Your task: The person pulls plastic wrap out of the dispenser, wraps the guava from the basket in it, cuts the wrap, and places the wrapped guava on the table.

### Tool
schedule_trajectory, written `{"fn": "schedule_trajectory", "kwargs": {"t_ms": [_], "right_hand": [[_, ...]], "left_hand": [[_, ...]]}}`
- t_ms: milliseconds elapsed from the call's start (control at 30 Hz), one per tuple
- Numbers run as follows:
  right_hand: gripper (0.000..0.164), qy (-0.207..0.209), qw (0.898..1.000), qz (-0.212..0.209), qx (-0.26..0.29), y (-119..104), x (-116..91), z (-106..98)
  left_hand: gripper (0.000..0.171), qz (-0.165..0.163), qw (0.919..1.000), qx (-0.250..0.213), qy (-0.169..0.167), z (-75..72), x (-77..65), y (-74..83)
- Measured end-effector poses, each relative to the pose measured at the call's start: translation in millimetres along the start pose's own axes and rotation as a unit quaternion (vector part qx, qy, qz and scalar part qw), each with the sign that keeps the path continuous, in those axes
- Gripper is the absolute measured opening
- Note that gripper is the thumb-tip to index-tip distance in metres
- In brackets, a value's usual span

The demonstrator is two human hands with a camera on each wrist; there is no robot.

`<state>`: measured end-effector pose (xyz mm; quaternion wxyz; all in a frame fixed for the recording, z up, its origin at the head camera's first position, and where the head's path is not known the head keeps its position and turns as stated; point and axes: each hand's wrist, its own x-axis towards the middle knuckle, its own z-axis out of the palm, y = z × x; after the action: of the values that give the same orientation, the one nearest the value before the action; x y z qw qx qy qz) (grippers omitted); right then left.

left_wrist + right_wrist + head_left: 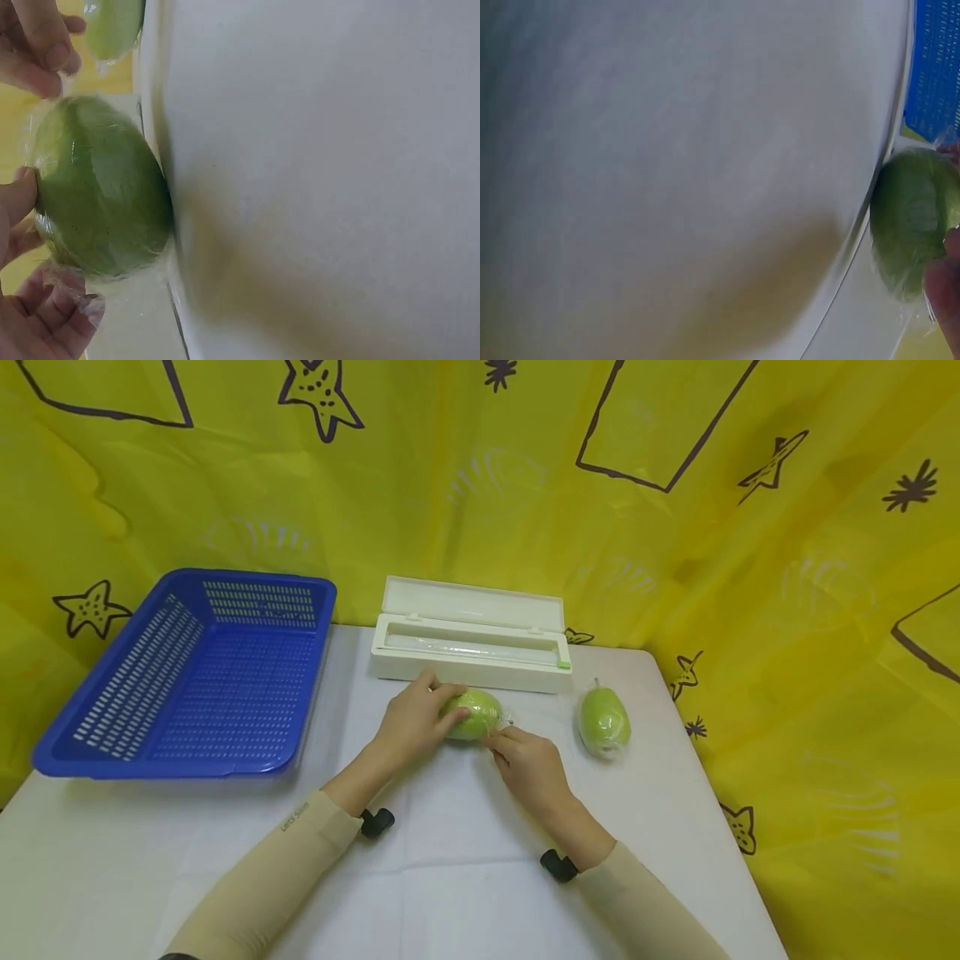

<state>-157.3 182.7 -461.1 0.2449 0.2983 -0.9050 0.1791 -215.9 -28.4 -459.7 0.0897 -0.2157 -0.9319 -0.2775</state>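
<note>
An oval green fruit (pixel 475 713), smooth and wrapped in cling film, lies on its side at the middle of the table. My left hand (pixel 414 717) grips its left end, thumb on the near side and fingers over the far side. At the other end my right hand (pixel 528 770) pinches the gathered tail of cling film (pixel 506 721). Shiny creases of film cover the fruit (pixel 105 187) in the left wrist view. In the right wrist view the right hand (pixel 946 289) shows only at the edge, close to the fruit (pixel 911 217).
Behind the hands stands a white cling film box (pixel 472 675) with its lid raised and a film roll (pixel 468 647) inside. A second wrapped green fruit (pixel 603 720) lies to the right. A blue plastic basket (pixel 187 768) sits at left. A yellow curtain (pixel 480 527) hangs behind.
</note>
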Motion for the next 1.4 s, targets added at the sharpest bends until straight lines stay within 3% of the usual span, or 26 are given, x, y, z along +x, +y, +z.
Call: {"fn": "schedule_trajectory", "kwargs": {"t_ms": [167, 267, 333, 433, 567, 667, 800, 867, 900, 967, 1067, 1133, 1200, 1267, 1333, 1400], "right_hand": [[0.023, -0.020, 1.000, -0.005, -0.017, -4, 2, 1], [0.025, -0.034, 0.999, -0.018, -0.029, -3, 2, 1], [0.026, -0.040, 0.998, -0.030, -0.032, -1, 3, -1], [0.025, -0.049, 0.997, -0.050, -0.037, 2, 4, -2], [0.035, -0.074, 0.994, -0.074, -0.035, 2, 2, -2], [0.053, -0.155, 0.985, -0.070, -0.014, -2, -2, -2], [0.078, -0.301, 0.952, -0.044, 0.029, -6, -8, -4], [0.084, -0.335, 0.940, -0.036, 0.046, -7, -9, -5], [0.084, -0.333, 0.940, -0.033, 0.058, -6, -9, -7], [0.075, -0.288, 0.954, -0.028, 0.081, -4, -8, -11], [0.047, -0.153, 0.978, -0.004, 0.143, 4, -3, -17], [0.027, -0.050, 0.982, 0.018, 0.180, 12, 2, -20], [0.017, 0.018, 0.976, 0.050, 0.212, 19, 8, -21], [0.017, 0.045, 0.966, 0.095, 0.237, 26, 14, -19], [0.023, 0.035, 0.953, 0.139, 0.267, 31, 21, -15], [0.031, -0.001, 0.941, 0.175, 0.290, 33, 25, -10]], "left_hand": [[0.048, -0.010, 0.9986, 0.044, 0.028, -3.4, -2.4, 4.8], [0.043, 0.028, 0.9959, 0.060, 0.062, -6.9, 0.3, 11.0], [0.037, 0.059, 0.9947, 0.045, 0.071, -8.6, 5.0, 17.1], [0.035, 0.086, 0.9954, 0.018, 0.039, -7.1, 13.6, 24.3], [0.048, 0.068, 0.9966, 0.003, -0.047, -0.3, 16.7, 19.7], [0.053, 0.056, 0.9959, -0.006, -0.071, 3.8, 14.7, 11.8], [0.054, 0.057, 0.9963, -0.019, -0.062, 5.5, 14.6, 7.7], [0.055, 0.058, 0.9961, -0.022, -0.063, 6.4, 14.0, 6.5], [0.056, 0.058, 0.9960, -0.022, -0.064, 7.0, 13.9, 5.7], [0.059, 0.056, 0.9959, -0.025, -0.066, 7.9, 14.0, 3.7], [0.060, 0.053, 0.9959, -0.032, -0.067, 9.1, 14.4, -0.2], [0.060, 0.053, 0.9956, -0.038, -0.067, 9.6, 14.7, -2.6], [0.060, 0.054, 0.9952, -0.043, -0.069, 10.2, 15.2, -4.6], [0.063, 0.055, 0.9949, -0.048, -0.069, 10.2, 15.6, -6.2], [0.067, 0.056, 0.9947, -0.053, -0.068, 10.2, 15.5, -8.1], [0.072, 0.054, 0.9946, -0.054, -0.070, 10.8, 14.8, -10.5]]}}
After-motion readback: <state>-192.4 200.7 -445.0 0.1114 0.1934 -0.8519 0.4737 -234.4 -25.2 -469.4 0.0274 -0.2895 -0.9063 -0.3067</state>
